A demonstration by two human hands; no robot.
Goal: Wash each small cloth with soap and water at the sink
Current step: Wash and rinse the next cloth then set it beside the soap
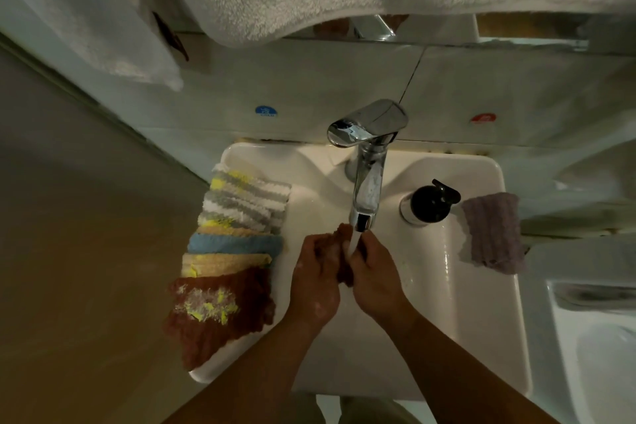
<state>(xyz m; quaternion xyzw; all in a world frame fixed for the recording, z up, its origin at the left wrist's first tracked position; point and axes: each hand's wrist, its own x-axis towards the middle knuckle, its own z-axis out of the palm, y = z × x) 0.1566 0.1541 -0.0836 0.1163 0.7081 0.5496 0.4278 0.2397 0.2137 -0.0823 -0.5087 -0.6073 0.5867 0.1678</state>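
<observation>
The left hand [315,280] and right hand [373,277] are both curled round a small brown cloth [336,235], bunched between them under the running tap [366,182], above the sink [433,289]. Soaked, it is probably soft, limp, heavier with water and slippery with suds, so a firm grip across its bunched middle seems best

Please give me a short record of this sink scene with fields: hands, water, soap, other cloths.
left hand: holds the brown cloth
right hand: holds the same cloth under the water
tap: running
soap bottle: stands right of the tap
pile of cloths: on the left rim of the sink
purple cloth: alone on the right rim
</observation>
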